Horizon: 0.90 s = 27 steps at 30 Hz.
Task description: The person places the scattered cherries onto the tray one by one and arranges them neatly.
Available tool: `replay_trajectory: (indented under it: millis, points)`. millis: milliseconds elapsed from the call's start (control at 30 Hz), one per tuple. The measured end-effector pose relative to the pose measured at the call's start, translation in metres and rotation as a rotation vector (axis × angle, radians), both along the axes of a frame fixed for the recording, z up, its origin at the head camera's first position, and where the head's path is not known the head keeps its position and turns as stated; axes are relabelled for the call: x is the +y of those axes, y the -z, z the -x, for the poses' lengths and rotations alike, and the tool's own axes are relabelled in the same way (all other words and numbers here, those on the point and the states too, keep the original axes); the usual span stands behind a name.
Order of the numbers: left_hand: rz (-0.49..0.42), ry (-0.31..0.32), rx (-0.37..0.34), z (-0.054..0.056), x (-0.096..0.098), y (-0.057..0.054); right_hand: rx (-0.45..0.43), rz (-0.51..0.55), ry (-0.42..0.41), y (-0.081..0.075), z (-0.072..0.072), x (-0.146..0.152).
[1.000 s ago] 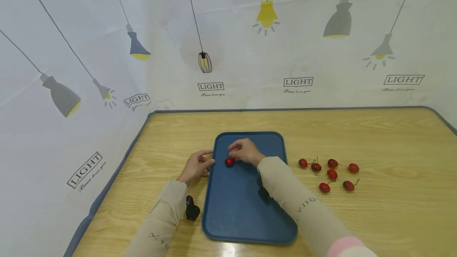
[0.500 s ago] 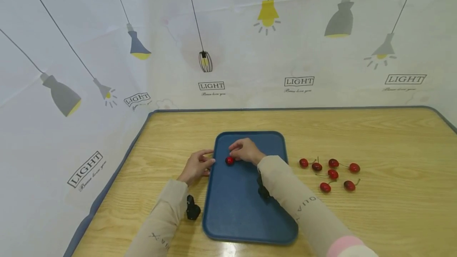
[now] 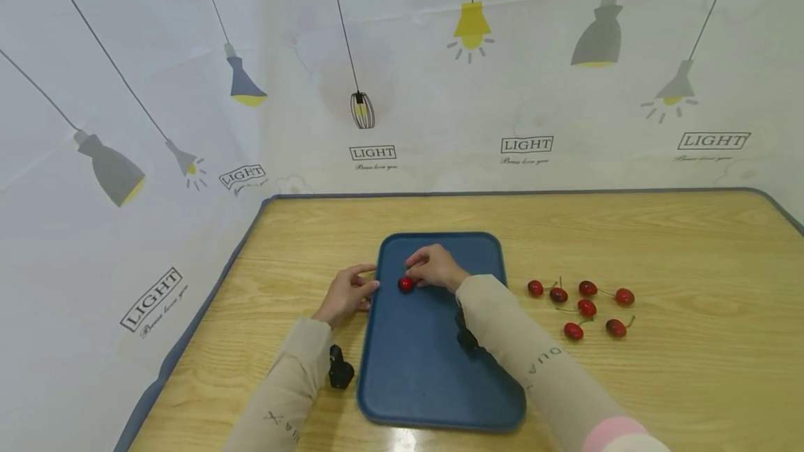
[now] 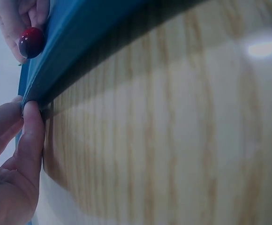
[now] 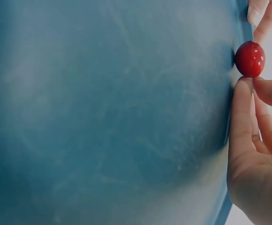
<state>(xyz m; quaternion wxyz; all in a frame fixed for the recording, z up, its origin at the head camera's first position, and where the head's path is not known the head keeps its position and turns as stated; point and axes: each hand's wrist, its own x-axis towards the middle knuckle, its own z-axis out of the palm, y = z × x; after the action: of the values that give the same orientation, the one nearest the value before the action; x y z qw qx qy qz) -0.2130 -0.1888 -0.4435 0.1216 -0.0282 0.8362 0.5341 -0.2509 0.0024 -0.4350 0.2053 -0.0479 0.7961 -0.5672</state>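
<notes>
A glossy red cherry (image 3: 405,284) sits low over the upper left part of a blue tray (image 3: 433,382). My right hand (image 3: 436,267) pinches at the cherry's side with thumb and fingertips. In the right wrist view, those fingertips (image 5: 245,83) meet the cherry's end (image 5: 250,59); its stem is hidden. My left hand (image 3: 344,293) holds the tray's left rim. Seen from the left wrist, its thumb and forefinger (image 4: 31,112) come together at that rim, and the cherry (image 4: 32,42) shows just beyond it in the right hand's fingers.
Several stemmed cherries (image 3: 587,307) lie loosely grouped on the wooden table (image 3: 703,368), right of the tray. A black wrist device (image 3: 340,368) is by the left sleeve, another (image 3: 466,333) under the right sleeve. Behind the table stands a lamp-printed white cloth (image 3: 440,103).
The cherry has turned slightly and shifted a touch to the right along with my right hand. My left hand stays at the tray's rim.
</notes>
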Motion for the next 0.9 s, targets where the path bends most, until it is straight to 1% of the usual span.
replay_trajectory:
  millis: [233, 400, 567, 733, 900]
  points:
    - [-0.004, 0.006, -0.002, 0.001, 0.001, 0.001, 0.018, -0.019, -0.006, -0.001, -0.001, 0.003]
    - [-0.006, -0.002, -0.007, 0.001, 0.002, 0.001, 0.032, -0.013, -0.004, 0.0, 0.001, 0.007]
    - [-0.009, 0.006, 0.001, 0.002, 0.002, 0.002, 0.054, -0.016, -0.003, 0.0, 0.002, 0.011]
    - [-0.003, 0.013, 0.002, 0.001, 0.001, 0.003, 0.088, -0.028, -0.044, -0.009, -0.003, 0.016]
    - [-0.005, 0.003, 0.006, 0.0, 0.0, 0.001, 0.154, -0.01, -0.12, -0.022, -0.009, 0.026]
